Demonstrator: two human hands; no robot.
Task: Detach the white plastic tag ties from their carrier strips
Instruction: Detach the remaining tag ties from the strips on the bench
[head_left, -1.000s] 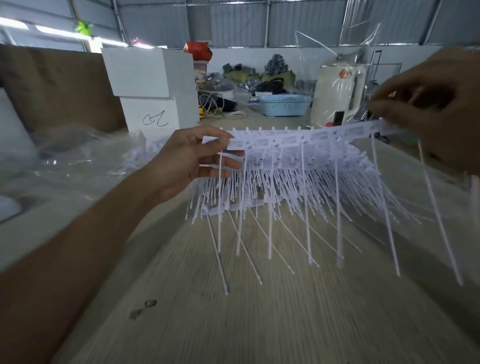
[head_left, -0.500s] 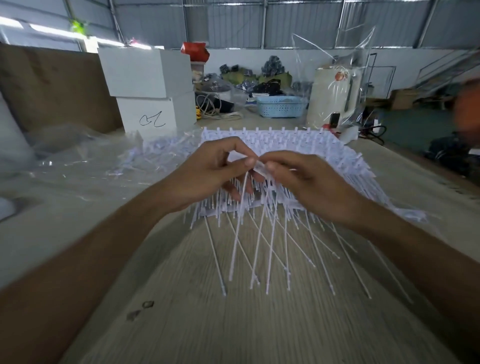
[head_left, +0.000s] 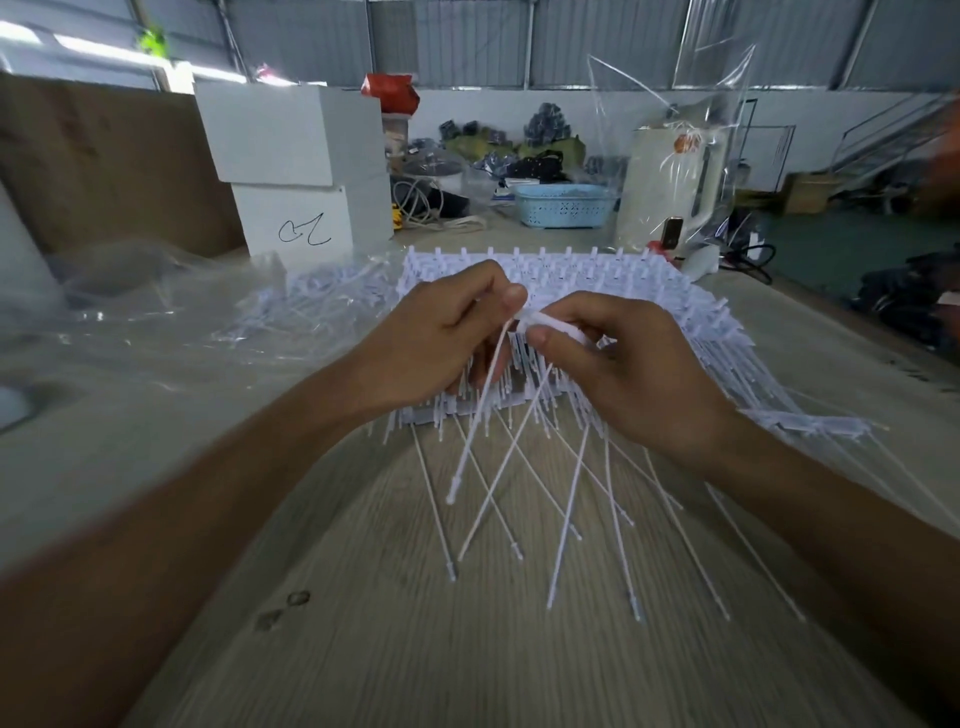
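Tag tie (head_left: 485, 395), pinched by left hand (head_left: 441, 338), right hand (head_left: 623, 364)

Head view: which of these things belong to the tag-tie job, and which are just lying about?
Job:
left hand and right hand, both pinching one strip
stack of tie strips
loose ties

Lying about:
white boxes
blue basket
clear plastic bags
wooden table
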